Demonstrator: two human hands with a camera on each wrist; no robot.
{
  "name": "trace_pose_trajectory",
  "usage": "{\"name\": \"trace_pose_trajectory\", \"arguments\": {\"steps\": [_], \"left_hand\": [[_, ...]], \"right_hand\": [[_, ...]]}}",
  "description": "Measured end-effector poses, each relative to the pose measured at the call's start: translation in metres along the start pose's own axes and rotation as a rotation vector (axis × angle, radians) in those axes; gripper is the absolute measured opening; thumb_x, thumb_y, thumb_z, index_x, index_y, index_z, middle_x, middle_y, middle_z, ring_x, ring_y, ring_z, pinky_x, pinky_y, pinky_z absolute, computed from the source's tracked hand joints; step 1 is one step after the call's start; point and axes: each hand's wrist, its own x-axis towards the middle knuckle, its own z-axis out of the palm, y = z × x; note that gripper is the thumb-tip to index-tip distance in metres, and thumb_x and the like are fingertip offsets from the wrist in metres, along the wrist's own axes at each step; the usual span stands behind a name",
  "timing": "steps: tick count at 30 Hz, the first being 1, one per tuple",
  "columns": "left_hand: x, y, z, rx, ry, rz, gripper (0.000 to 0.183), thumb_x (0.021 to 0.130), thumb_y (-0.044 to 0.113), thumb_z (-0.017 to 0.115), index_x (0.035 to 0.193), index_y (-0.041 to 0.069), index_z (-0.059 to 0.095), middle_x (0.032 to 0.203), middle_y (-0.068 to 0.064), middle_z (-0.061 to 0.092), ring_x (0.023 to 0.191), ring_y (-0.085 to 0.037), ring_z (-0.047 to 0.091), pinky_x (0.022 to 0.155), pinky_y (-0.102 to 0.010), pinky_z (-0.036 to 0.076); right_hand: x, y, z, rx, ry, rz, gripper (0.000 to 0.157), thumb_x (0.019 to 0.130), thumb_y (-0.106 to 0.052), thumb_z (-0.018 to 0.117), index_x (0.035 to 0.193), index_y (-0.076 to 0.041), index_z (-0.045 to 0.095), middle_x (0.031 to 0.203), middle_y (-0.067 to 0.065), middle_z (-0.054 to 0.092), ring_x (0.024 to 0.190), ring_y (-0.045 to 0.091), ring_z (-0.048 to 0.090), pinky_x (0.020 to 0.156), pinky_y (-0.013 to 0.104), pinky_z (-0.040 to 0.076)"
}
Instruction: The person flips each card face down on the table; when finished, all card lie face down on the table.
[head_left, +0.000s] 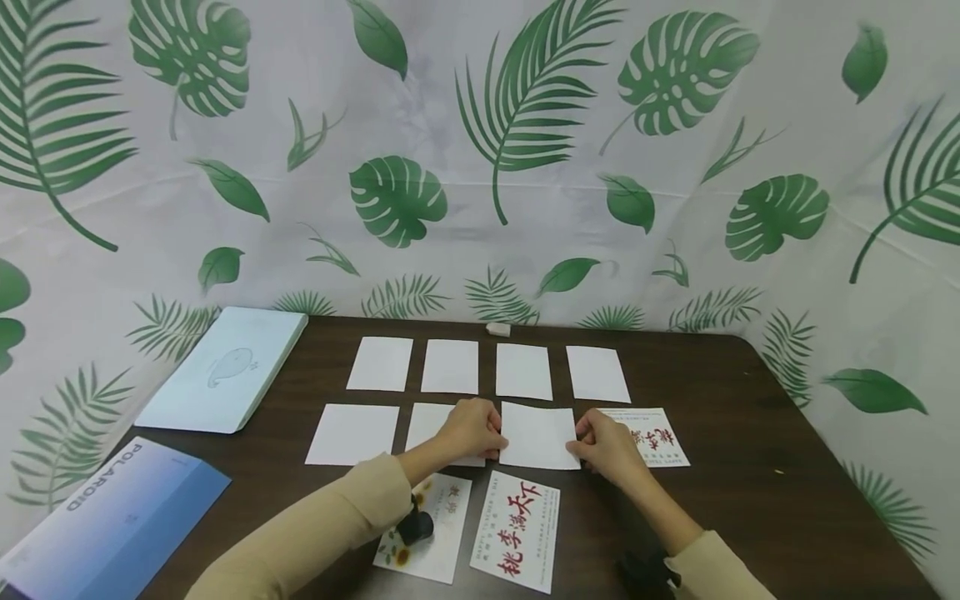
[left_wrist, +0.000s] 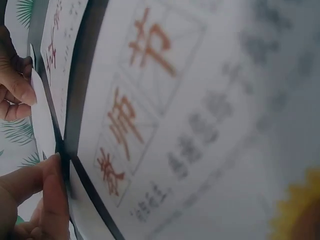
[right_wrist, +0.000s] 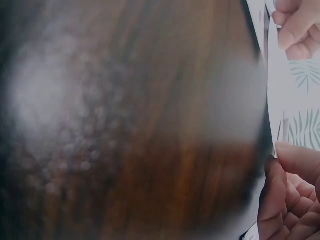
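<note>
Between my two hands is a blank white card (head_left: 537, 437). My left hand (head_left: 472, 429) pinches its left edge and my right hand (head_left: 606, 446) pinches its right edge. In the right wrist view the thumb and forefinger of my right hand (right_wrist: 290, 190) meet on the card's edge. Partly hidden by my left hand is another white card (head_left: 429, 425). Behind my right hand lies a printed card (head_left: 660, 437) with red characters. Closer to me lie a red-lettered card (head_left: 517, 533) and a sunflower card (head_left: 442, 533), the latter partly covered by my left forearm.
Several white cards, one of them at the back left (head_left: 380, 364), lie in a row on the dark table (head_left: 750, 500). A white card (head_left: 352, 435) lies farther left. At the left are a light-blue whale-pattern book (head_left: 221, 367) and a blue Polaroid box (head_left: 112, 517). A small white block (head_left: 498, 329) sits at the back edge.
</note>
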Motion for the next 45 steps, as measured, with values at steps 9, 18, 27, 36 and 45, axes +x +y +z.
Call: {"name": "trace_pose_trajectory", "arguments": {"steps": [9,18,27,36,45], "left_hand": [[0.007,0.006,0.000,0.275,0.000,0.013,0.015,0.069,0.005,0.077,0.075,0.003,0.063,0.069,-0.003,0.064,0.044,-0.006,0.059,0.049,-0.014,0.047],[0.007,0.006,-0.001,0.197,-0.021,-0.036,0.016,0.073,0.004,0.076,0.077,0.001,0.061,0.066,-0.004,0.061,0.045,-0.009,0.060,0.042,-0.014,0.046],[0.014,0.017,0.009,-0.019,-0.009,0.026,0.019,0.076,0.003,0.073,0.087,-0.004,0.060,0.071,-0.003,0.057,0.053,-0.013,0.064,0.046,-0.017,0.051],[0.024,0.030,0.031,-0.249,-0.055,-0.034,0.021,0.076,-0.002,0.072,0.092,-0.008,0.059,0.069,-0.005,0.061,0.058,-0.020,0.068,0.051,-0.022,0.056],[0.033,0.045,0.049,-0.370,-0.070,-0.046,0.025,0.077,-0.004,0.071,0.099,-0.010,0.058,0.074,-0.009,0.065,0.062,-0.016,0.067,0.055,-0.023,0.057]], "right_hand": [[0.006,0.008,-0.013,-0.006,0.007,-0.042,0.018,0.077,-0.007,0.074,0.085,-0.001,0.058,0.058,0.001,0.057,0.046,0.010,0.052,0.041,0.023,0.044],[0.020,0.068,-0.072,-0.075,0.125,0.135,0.028,0.084,-0.011,0.067,0.103,0.007,0.059,0.080,0.012,0.058,0.071,0.021,0.051,0.056,0.027,0.039],[0.028,0.092,-0.087,-0.172,0.000,0.192,0.035,0.079,-0.010,0.072,0.104,0.007,0.054,0.082,0.016,0.053,0.073,0.026,0.050,0.057,0.030,0.040],[0.038,0.096,-0.093,-0.151,-0.104,0.119,0.034,0.079,-0.005,0.071,0.105,0.002,0.050,0.077,0.011,0.051,0.067,0.021,0.049,0.054,0.029,0.042],[0.039,0.111,-0.095,-0.052,-0.091,0.007,0.028,0.079,0.002,0.068,0.092,0.001,0.043,0.080,0.009,0.047,0.073,0.020,0.046,0.056,0.026,0.040]]}}
